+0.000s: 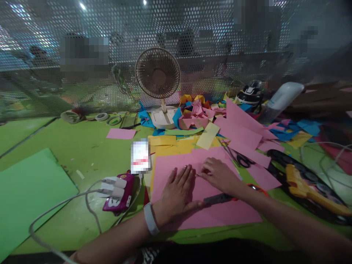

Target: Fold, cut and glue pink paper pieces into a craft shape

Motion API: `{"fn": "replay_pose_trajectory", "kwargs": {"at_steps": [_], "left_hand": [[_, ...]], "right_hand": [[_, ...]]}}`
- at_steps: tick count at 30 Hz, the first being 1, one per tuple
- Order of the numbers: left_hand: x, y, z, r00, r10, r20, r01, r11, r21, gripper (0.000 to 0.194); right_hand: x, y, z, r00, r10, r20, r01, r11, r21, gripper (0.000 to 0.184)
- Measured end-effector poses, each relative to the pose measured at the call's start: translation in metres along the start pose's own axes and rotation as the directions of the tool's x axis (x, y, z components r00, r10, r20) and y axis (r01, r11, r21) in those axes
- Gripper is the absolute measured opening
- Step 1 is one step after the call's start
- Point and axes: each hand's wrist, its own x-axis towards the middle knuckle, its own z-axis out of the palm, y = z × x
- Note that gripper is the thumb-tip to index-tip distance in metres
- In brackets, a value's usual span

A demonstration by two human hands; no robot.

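My left hand (pixel 178 194) lies flat with its fingers stretched out on a sheet of pink paper (pixel 233 216). A pale band circles that wrist. Just to the right, my right hand (pixel 217 174) rests on the same sheet with its fingers curled and the fingertips pinched close to the left fingers. What they hold, if anything, is too small to make out. Red-handled scissors (pixel 218 199) lie on the sheet, their dark blades by my left thumb and their handle partly hidden under my right forearm.
Behind stand a fan (pixel 158 75) and a heap of coloured paper scraps (pixel 198 113). A lit phone (pixel 140 156) and a purple box with plugged-in chargers (pixel 118 194) sit left, near green paper (pixel 33 198). Dark scissors (pixel 242 160) and a yellow glue gun (pixel 308 187) lie right.
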Motion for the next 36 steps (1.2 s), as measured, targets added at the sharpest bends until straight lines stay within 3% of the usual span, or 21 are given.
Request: {"fn": "replay_pose_trajectory", "kwargs": {"at_steps": [10,36], "left_hand": [[0.001,-0.001,0.001,1.000,-0.001,-0.010,0.001,1.000,-0.015,0.081],[0.002,-0.002,-0.003,0.999,0.010,-0.031,-0.010,1.000,0.018,0.082]], "right_hand": [[0.002,0.006,-0.003,1.000,-0.006,0.024,0.004,0.994,0.111,0.030],[-0.004,0.025,-0.027,0.989,0.136,0.063,-0.119,0.970,-0.214,0.020]]}}
